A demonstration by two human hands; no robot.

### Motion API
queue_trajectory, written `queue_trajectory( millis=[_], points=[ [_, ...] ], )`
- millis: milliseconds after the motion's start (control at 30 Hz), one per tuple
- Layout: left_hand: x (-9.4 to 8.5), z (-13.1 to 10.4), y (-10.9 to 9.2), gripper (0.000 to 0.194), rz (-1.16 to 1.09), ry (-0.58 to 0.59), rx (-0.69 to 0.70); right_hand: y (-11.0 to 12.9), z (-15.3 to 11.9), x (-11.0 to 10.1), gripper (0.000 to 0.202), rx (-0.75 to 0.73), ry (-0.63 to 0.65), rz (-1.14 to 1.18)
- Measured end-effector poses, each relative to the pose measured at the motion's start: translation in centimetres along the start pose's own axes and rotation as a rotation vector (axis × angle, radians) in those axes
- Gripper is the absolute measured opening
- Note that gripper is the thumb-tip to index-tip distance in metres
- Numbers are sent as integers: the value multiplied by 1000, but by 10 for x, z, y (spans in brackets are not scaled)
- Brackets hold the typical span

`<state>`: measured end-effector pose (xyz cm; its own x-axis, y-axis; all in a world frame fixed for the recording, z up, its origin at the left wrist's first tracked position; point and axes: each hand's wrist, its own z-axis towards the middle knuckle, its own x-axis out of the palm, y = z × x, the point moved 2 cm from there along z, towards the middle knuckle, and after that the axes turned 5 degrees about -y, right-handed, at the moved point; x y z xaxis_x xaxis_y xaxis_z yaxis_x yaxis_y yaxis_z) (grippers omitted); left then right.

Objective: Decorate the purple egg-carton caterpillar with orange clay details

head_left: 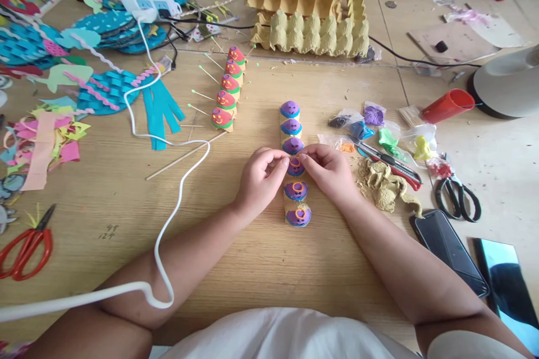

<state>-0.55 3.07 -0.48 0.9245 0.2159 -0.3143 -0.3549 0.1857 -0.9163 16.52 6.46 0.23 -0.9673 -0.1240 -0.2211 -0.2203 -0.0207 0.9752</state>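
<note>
A row of egg-carton cups [296, 191] covered in purple and blue clay, with small faces, runs away from me down the middle of the table. Orange clay rings sit on the nearer cups, one of them a ring [300, 213] on the closest cup. At the fourth cup from the far end, my left hand [263, 175] and my right hand [327, 171] meet, each in a pinch. Between their fingertips lies another orange clay ring [295, 162], against the purple top. My fingers partly cover this cup.
Behind to the left stands a red-and-green egg-carton row [226, 92] with pins. Bagged clay [374, 115], a utility knife [391, 164], carton scraps [381, 185], black scissors [457, 196] and a phone [448, 249] lie right. A white cable [181, 196] crosses my left arm.
</note>
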Motion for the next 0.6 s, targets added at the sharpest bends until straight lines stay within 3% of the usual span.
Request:
queue_trajectory(
  millis=[600],
  points=[
    [-1, 0, -2, 14, -24, -6, -11, 0, -1, 4, 14, 22, 88, 66]
  ],
)
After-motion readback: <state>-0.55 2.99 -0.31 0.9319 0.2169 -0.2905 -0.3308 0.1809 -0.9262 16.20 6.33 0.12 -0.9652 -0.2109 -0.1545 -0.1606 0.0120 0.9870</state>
